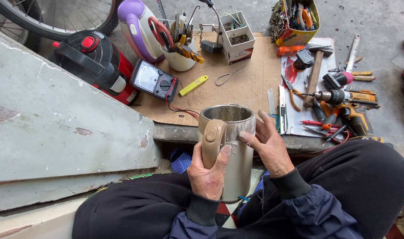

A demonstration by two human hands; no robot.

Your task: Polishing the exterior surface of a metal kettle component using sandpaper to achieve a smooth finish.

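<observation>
Left hand [207, 170]: you are wrapping it around the beige handle [212, 141] of the steel kettle [230, 150] — thumb lying up along the handle's right edge, fingers curled behind it out of sight, wrist bent up from your lap.
Right hand [268, 144]: you are pressing it flat against the kettle's right side, fingers spread and pointing up toward the rim, thumb reaching across the front of the body; it is bracing, not pinching.
Kettle: you are holding it upright between your knees, just in front of the worktop [175, 132] edge, its lid open or missing so the inside shows.
Sleeves: both are dark with ribbed cuffs, forearms coming in from below and meeting at the kettle.
Kettles and pots, counted: three are showing — the steel one in your hands, a white and purple kettle [137, 26] at the back, and a red and black pot [95, 59] to its left.
Meter: one analogue multimeter [154, 79] is lying on the cardboard sheet [250, 79], its red and black leads trailing toward you.
Yellow tester [193, 85]: one, lying just right of the meter.
Drills: one orange and black cordless drill [350, 104] is resting on the right, among pliers and screwdrivers too crowded to count.
Tool holders: one white cup [179, 59], one small open box [237, 37], one yellow tub [295, 20] — each is standing at the back, full of small tools.
Hammer [315, 73]: one, wooden handle pointing toward you.
</observation>
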